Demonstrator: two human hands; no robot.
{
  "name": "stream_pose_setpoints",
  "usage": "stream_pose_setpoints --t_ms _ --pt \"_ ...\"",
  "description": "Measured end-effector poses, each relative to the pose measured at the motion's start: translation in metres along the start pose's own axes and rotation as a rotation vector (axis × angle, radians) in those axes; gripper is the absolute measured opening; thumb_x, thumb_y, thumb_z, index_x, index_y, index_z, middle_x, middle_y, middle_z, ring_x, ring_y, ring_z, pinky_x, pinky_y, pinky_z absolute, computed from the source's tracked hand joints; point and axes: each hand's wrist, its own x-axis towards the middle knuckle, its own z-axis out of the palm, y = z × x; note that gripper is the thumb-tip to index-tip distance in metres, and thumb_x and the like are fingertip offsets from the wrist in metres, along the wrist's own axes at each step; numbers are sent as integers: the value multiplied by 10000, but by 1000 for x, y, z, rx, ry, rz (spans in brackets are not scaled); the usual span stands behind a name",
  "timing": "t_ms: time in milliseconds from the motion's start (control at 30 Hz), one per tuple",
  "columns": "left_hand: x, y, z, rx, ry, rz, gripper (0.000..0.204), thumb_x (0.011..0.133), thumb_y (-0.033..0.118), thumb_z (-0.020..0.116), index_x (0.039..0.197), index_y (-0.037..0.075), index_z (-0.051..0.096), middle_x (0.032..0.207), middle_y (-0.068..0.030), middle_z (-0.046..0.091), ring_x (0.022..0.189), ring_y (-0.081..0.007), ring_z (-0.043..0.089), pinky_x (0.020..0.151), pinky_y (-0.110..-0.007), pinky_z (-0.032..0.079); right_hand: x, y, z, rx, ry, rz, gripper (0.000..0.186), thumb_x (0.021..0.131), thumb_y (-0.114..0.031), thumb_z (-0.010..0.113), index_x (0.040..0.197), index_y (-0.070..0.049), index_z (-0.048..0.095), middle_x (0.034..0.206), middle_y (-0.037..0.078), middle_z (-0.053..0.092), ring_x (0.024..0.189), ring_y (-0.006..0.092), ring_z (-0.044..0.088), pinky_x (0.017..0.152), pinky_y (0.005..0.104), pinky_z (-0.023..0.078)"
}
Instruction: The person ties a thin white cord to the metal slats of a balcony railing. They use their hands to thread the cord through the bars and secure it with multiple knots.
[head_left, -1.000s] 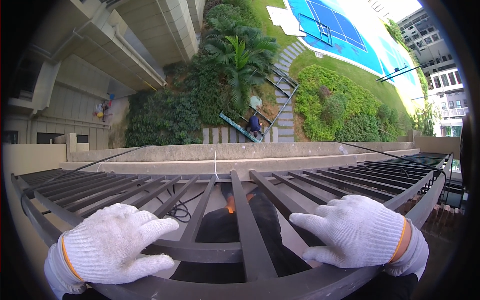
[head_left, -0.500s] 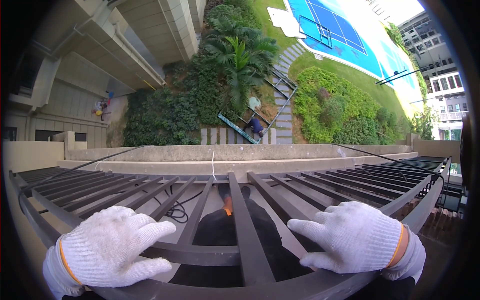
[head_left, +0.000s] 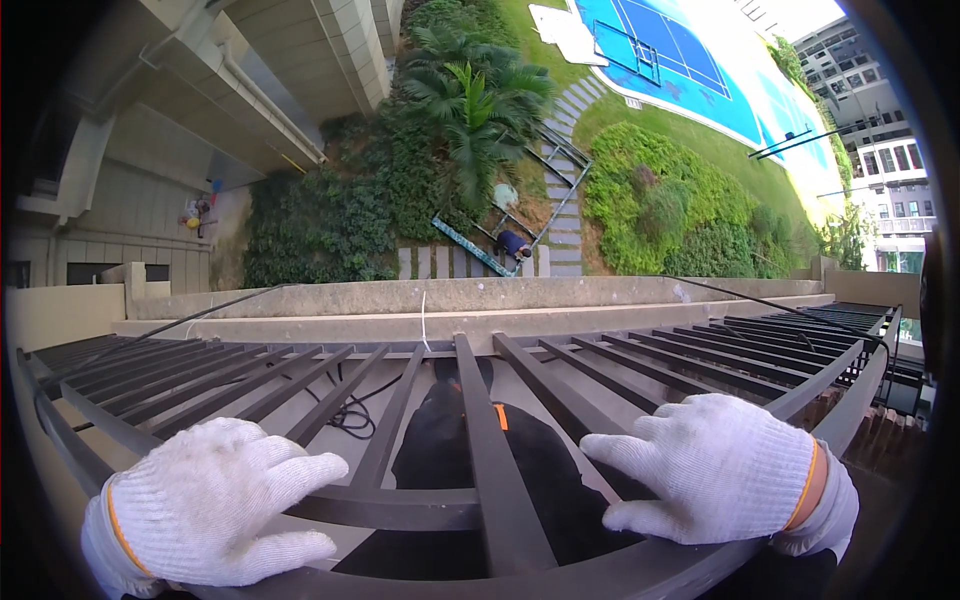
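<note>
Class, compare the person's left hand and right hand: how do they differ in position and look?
The left hand sits slightly lower in the picture than the right hand. The left hand points toward the picture's right, the right hand toward its left. Bare wrist shows beside the right hand's cuff; none shows at the left hand's. Both wear white knit gloves over the dark railing.
</note>
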Motion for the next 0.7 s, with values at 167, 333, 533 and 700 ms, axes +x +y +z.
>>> stream_pose_setpoints --t_ms 167,333,533,700 --pt "-4 -1 6 14 135 61 712 1062 522 914 1506 -18 777 1193 -211 869 1112 -451 825 1022 -550 646 0 0 -1 0 39 -6 655 1186 -548 757 1562 -12 739 1101 222 854 1049 448 870 946 549 706" --pt "-4 -2 2 24 58 44 709 1098 551 872 1516 -12 770 1180 -213 872 1100 -433 843 1019 -543 657 -1 0 -3 -11 12 -5 755 1150 -616 806 1569 9 747 1125 222 883 1102 440 886 987 525 717" --pt "1 -3 7 13 84 62 691 1157 583 805 1508 -11 764 1144 -213 867 1046 -416 862 988 -545 675 1 -8 -9 -31 -27 16 731 1131 -606 832 1560 -19 766 1112 213 880 1087 434 884 969 525 707" --pt "1 -2 3 12 51 63 692 1177 577 785 1528 -19 748 1142 -214 861 1049 -426 858 979 -548 679 0 -7 -10 -21 -15 12 727 1130 -611 830 1547 -18 773 1096 208 875 1074 429 882 956 522 705"
